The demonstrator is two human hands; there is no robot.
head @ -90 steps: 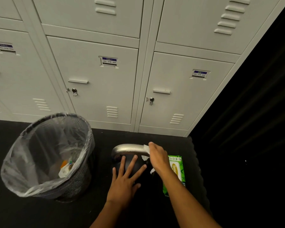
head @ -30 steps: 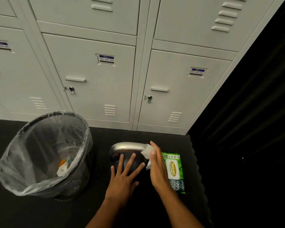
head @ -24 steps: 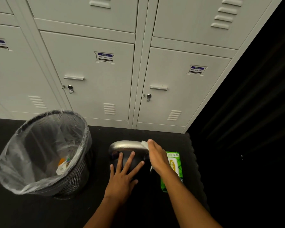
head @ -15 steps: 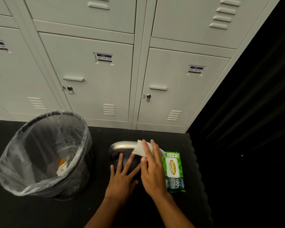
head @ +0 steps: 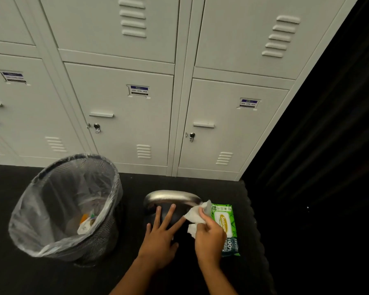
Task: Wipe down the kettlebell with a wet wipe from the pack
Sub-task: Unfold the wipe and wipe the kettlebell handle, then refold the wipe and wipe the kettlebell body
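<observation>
Kettlebell (head: 172,199) handle runs left-right; right hand (head: 209,237) grips wipe (head: 195,216).

A single head-worn wide-angle camera looks forward and steeply down from above, close over both hands at 6 o'clock, facing the lockers (head: 124,116) filling 12 o'clock, floor (head: 19,273) below.

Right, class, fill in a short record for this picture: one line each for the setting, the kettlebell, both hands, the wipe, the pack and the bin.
setting: dark floor in front of grey lockers
kettlebell: silver handle, dark body, on the floor
left hand: flat, fingers spread on the kettlebell body
right hand: closed on the wipe
wipe: white, crumpled, at the handle's right end
pack: green, lying right of the kettlebell
bin: mesh, clear liner, some rubbish inside, left of the kettlebell
</observation>
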